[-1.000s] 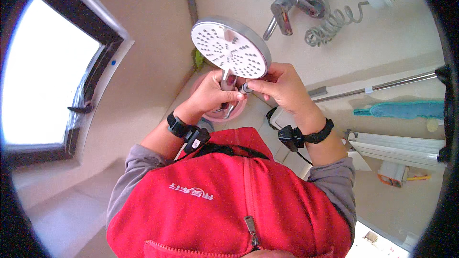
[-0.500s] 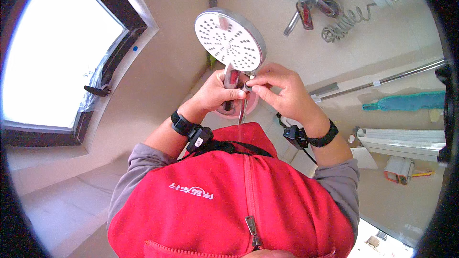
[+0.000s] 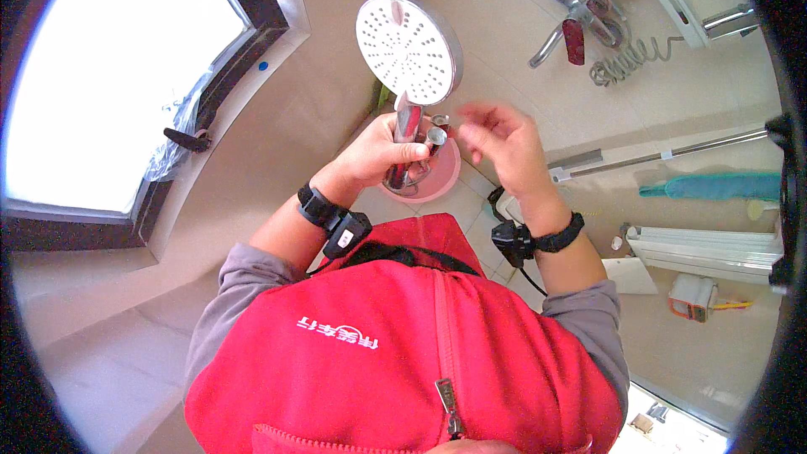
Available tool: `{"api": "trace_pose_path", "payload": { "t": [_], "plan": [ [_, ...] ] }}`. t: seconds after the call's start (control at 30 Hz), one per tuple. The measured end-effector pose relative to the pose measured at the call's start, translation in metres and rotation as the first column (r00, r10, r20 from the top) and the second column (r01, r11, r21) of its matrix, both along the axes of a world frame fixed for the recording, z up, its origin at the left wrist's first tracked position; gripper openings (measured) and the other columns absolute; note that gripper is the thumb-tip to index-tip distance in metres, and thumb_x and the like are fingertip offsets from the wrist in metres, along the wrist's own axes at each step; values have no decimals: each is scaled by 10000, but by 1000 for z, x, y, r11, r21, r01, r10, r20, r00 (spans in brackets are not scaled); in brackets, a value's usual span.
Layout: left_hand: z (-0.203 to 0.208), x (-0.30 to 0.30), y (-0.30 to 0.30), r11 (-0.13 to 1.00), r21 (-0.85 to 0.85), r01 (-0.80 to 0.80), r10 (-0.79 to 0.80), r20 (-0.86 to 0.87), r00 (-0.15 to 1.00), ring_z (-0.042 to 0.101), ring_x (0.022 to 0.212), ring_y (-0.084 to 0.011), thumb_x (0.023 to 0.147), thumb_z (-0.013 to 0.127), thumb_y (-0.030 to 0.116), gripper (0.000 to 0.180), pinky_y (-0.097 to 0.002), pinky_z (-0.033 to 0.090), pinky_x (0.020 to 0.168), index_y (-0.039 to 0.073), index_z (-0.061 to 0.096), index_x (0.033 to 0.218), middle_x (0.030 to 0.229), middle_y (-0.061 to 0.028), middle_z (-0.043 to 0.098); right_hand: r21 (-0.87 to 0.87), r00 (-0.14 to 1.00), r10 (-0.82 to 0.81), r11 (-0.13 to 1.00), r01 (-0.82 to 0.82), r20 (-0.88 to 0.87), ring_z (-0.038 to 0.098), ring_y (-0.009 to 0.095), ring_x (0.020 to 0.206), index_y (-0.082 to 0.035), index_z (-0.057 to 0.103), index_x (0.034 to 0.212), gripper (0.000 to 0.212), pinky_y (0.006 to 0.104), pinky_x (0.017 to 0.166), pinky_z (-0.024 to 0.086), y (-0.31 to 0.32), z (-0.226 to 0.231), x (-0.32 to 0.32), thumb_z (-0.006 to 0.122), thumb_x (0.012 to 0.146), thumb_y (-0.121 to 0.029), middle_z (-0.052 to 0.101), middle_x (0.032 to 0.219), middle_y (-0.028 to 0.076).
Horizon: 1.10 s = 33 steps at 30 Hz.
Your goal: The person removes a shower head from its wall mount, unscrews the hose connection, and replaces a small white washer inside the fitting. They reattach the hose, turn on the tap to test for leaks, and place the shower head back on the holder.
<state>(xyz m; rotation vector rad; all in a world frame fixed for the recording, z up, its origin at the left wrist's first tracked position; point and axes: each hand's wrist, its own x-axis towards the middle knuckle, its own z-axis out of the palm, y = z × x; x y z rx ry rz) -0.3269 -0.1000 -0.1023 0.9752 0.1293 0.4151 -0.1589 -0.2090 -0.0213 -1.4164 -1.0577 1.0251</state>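
A chrome handheld shower head with a round white nozzle face stands upright in my left hand, whose fingers wrap round its handle. The same hand also keeps a metal hose end against the handle; a second small metal fitting shows just beside it. How these parts join is partly hidden by my fingers. My right hand is apart from them, to the right of the fittings. Its fingertips are smeared by motion, the thumb and fingers are apart, and I see nothing in it.
Below my hands a pink basin sits on the tiled floor. A wall-mounted mixer tap with a coiled grey hose is at the upper right. A metal rail and a teal cloth lie along the right wall; a dark-framed window fills the left.
My right hand has let go of the metal fitting and moved off to the right. The shower head stays in my left hand, and the fittings beside it now show more plainly.
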Motion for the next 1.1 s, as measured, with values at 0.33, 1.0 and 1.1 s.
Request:
{"api": "trace_pose_path", "payload": {
  "t": [0.33,1.0,1.1],
  "plan": [
    [-9,-11,-7,988,-98,115,-114,12,993,549,551,-68,807,724,241,418,-198,449,509,-14,573,1103,769,-34,606,57,990,119,991,-123,72,590,129,921,-21,616,1119,279,280,820,482,12,-21,4,641,865,-134,645,997,43],
    [-9,-7,-3,994,-65,85,-84,21,996,590,573,-83,833,694,247,285,-200,481,506,19,587,968,806,-86,650,49,925,255,967,-251,-283,627,189,849,1,525,1183,285,323,796,514,5,-63,4,554,904,-46,622,1023,98],
    [-4,-4,0,996,-83,37,-37,6,999,593,573,-90,837,690,243,285,-201,487,513,13,586,969,807,-92,650,74,905,251,968,-240,-343,629,192,852,-11,503,1190,286,324,800,511,10,-60,3,546,913,-65,616,1039,99]
  ]
}}
